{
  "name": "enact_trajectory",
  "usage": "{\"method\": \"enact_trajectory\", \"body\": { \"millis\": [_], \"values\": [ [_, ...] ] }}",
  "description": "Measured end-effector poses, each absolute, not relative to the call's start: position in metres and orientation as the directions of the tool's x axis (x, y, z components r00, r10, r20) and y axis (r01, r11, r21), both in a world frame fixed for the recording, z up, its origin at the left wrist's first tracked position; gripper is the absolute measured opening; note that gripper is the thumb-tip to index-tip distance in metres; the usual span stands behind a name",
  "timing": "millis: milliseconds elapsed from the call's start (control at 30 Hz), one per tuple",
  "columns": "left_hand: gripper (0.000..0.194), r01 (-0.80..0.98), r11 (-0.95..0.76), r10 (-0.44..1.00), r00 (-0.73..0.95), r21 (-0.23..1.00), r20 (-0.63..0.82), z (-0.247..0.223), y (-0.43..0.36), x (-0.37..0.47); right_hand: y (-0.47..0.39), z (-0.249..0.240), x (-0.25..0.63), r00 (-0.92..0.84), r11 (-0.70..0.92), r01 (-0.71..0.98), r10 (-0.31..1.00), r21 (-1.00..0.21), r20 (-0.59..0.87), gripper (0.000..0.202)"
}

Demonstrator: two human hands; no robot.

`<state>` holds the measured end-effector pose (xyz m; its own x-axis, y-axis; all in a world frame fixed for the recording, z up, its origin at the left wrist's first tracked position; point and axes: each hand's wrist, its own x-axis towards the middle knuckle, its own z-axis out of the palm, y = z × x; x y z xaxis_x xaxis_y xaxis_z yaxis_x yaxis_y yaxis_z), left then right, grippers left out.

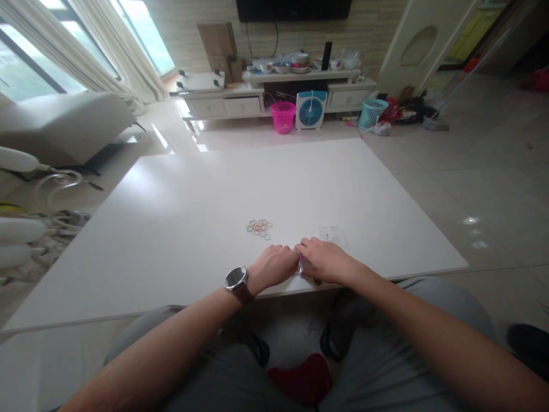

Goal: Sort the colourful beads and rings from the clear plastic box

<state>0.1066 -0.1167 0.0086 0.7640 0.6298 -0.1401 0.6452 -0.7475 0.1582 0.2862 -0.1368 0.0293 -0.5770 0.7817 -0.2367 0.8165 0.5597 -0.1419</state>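
Fingers of the left hand (274,266) and right hand (323,260) are curled inward, almost knuckle to knuckle, both grasping a small clear packet (305,265) with a purple-pink patch; the left fingertips are mostly hidden. The packet is at the near edge of the white table (193,200), whose surface stretches farther to the left than to the right. Thin coloured rings (258,228) lie loosely heaped beyond the left hand. Just beyond the right lies a transparent sheet (329,234), its marks too small to read.
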Motion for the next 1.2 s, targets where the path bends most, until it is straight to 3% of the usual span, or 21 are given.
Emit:
{"method": "enact_trajectory", "body": {
  "millis": [200,400,600,833,1200],
  "values": [
    [0.018,0.653,-0.703,0.644,0.752,0.281,-0.138,0.021,-0.109,0.097,-0.138,0.025,0.288,-0.575,0.56,0.818,0.794,-0.131,-0.197,0.034],
    [0.015,0.632,-0.672,0.685,0.729,0.385,-0.001,0.036,-0.087,0.077,-0.136,0.024,0.288,-0.568,0.549,0.823,0.793,-0.144,-0.22,0.04],
    [0.014,0.786,-0.521,0.814,0.575,0.333,-0.083,0.036,-0.051,0.04,-0.135,0.022,0.287,-0.567,0.554,0.823,0.789,-0.126,-0.235,0.039],
    [0.014,0.86,-0.415,0.847,0.485,0.298,-0.22,0.022,-0.035,0.02,-0.13,0.021,0.291,-0.6,0.571,0.8,0.764,-0.186,-0.237,0.044],
    [0.015,0.846,-0.462,0.824,0.52,0.264,-0.224,0.008,-0.028,0.025,-0.135,0.017,0.29,-0.59,0.57,0.808,0.779,-0.152,-0.213,0.044]
  ]
}}
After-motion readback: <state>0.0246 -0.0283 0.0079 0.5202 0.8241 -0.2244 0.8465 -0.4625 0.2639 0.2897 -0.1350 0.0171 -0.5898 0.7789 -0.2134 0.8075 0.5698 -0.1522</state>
